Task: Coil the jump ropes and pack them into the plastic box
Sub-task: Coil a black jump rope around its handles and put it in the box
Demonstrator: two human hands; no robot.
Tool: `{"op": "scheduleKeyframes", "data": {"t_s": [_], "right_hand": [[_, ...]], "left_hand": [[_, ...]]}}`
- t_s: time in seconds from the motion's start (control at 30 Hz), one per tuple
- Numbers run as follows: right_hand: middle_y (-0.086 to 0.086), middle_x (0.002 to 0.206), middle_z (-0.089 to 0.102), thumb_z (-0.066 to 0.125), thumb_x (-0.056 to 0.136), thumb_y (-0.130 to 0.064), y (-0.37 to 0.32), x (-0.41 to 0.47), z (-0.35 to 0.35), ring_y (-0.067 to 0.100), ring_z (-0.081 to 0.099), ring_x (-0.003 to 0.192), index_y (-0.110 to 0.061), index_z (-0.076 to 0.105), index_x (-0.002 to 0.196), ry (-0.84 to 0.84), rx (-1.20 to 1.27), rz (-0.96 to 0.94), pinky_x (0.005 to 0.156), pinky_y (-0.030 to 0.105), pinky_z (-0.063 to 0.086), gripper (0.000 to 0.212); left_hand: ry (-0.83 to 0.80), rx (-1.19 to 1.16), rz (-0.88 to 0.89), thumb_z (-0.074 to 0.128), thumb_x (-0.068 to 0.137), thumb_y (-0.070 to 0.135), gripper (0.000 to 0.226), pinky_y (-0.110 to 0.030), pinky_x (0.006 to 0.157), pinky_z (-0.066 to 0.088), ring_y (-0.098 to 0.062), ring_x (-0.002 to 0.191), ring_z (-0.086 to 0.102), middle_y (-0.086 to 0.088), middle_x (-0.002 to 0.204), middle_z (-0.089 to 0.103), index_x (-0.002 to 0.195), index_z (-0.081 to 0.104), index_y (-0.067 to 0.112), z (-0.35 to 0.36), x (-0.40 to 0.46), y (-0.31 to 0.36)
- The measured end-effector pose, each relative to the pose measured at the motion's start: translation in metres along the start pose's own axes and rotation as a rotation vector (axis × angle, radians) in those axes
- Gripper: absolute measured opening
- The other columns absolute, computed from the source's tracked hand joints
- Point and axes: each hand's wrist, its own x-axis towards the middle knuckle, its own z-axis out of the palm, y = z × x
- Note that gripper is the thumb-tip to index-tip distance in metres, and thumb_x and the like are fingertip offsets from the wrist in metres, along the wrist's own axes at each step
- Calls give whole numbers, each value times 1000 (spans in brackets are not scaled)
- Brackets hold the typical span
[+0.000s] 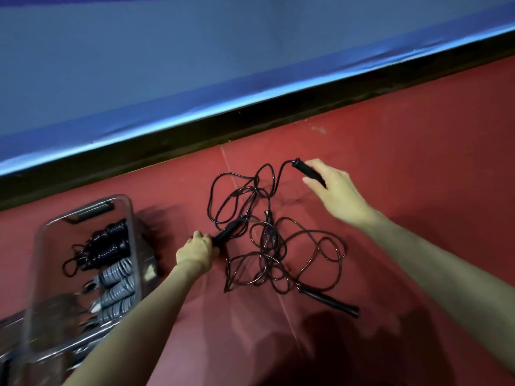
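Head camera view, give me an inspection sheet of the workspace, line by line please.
Surface: red floor, seam line running through it.
Job's things: tangled black jump ropes loose on the floor; a free handle lies at the near edge; clear plastic box at left holds coiled ropes.
Clutter: nothing seen.
Hands: left hand closed on a black handle; right hand fingers around another handle, grip not fully closed.
Cables: nothing seen besides the ropes.
Surroundings: blue padded wall with black base strip.
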Motion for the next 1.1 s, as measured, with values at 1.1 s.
{"op": "scheduleKeyframes", "data": {"t_s": [1.1], "right_hand": [[9, 68, 51, 51, 92, 1, -161, 99, -127, 21, 52, 55, -8, 49, 79, 161, 748, 266, 51, 24, 42, 16]], "left_hand": [[405, -1759, 607, 58, 97, 21, 14, -14, 49, 43, -22, 73, 64, -3, 78, 59, 89, 51, 11, -373, -113, 90]]}}
